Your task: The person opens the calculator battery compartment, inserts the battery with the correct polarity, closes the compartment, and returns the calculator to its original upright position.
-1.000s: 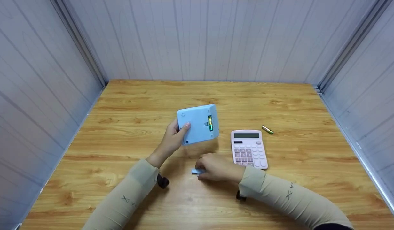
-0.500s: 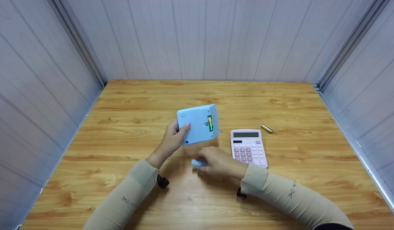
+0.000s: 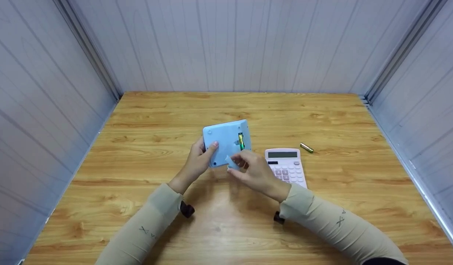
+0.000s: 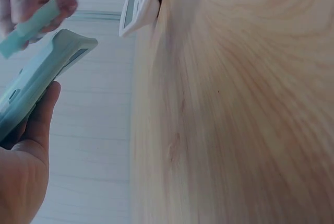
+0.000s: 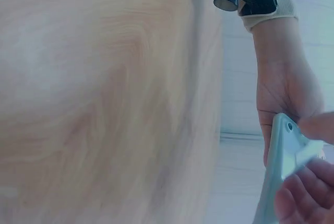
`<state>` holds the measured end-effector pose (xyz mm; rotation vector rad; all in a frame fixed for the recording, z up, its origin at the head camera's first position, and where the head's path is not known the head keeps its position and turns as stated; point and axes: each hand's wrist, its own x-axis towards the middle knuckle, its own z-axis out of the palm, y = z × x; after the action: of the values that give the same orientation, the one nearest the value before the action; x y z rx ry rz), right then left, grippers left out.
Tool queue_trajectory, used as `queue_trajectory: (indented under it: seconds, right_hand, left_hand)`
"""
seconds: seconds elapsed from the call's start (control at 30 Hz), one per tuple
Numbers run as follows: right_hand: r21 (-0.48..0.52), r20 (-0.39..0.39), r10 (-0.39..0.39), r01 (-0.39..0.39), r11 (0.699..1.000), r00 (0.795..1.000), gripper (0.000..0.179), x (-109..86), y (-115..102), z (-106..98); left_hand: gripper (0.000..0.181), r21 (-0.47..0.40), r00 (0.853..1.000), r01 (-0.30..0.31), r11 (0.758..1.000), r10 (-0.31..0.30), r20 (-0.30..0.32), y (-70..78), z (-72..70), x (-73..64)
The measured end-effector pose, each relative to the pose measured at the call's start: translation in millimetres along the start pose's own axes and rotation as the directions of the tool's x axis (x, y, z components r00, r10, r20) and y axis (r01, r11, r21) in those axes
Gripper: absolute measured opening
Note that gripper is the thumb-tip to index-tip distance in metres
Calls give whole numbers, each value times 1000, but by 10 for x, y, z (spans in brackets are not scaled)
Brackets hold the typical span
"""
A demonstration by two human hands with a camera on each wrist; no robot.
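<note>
My left hand [image 3: 200,159] grips a light blue calculator [image 3: 224,141] by its left side, thumb across the back, which faces up toward the head camera. A green and gold battery [image 3: 241,141] lies in the uncovered slot on that back. My right hand [image 3: 256,172] pinches a small light blue battery cover [image 3: 232,162] between thumb and fingers, right at the calculator's lower edge. In the left wrist view the cover [image 4: 30,27] shows just above the calculator's end [image 4: 73,44]. The right wrist view catches the cover [image 5: 308,152] blurred over the calculator's back.
A pink calculator [image 3: 283,163] lies face up on the wooden table [image 3: 156,110], partly behind my right hand. Beyond its upper right corner lies a loose battery [image 3: 306,148]. Panelled walls [image 3: 234,44] enclose the table at the back and sides.
My right hand has lifted the battery cover from near the table up to the blue calculator's lower edge, turning it to a slant. The left hand and the blue calculator stay in place.
</note>
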<state>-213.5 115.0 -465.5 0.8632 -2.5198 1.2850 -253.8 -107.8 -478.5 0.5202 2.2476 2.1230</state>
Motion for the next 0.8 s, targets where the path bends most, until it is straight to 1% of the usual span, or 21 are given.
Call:
queue_trajectory:
  seconds: [0.13,0.23,0.33,0.47,0.57,0.67,0.8]
  right_hand:
    - [14,-91,9,-8,1000,996,23,32,23,-29]
    - [33,-130,34,-29,999,991,24,56,48,-53]
    - [44,-169,60,-53,998,984,24,76,74,-68]
    - [69,-199,122,-111,991,972,24,96,101,-94]
    - [115,-198,196,-175,978,960,25,109,114,-122]
    - [155,-212,244,-214,964,946,26,131,126,-145]
    - [185,-234,276,-235,954,932,28,159,126,-177]
  left_hand:
    - [41,1,1000,-10,1000,10,5,0,1,6]
    - [41,6,1000,-19,1000,19,6,-7,-1,9]
    - [41,11,1000,-16,1000,16,2,-5,7,8]
    - [42,8,1000,5,1000,-5,0,8,27,-10]
    - [43,6,1000,14,1000,-14,-1,14,38,-23]
    - [41,4,1000,5,1000,-5,0,12,52,-21]
    - [40,8,1000,-16,1000,16,16,16,64,-22]
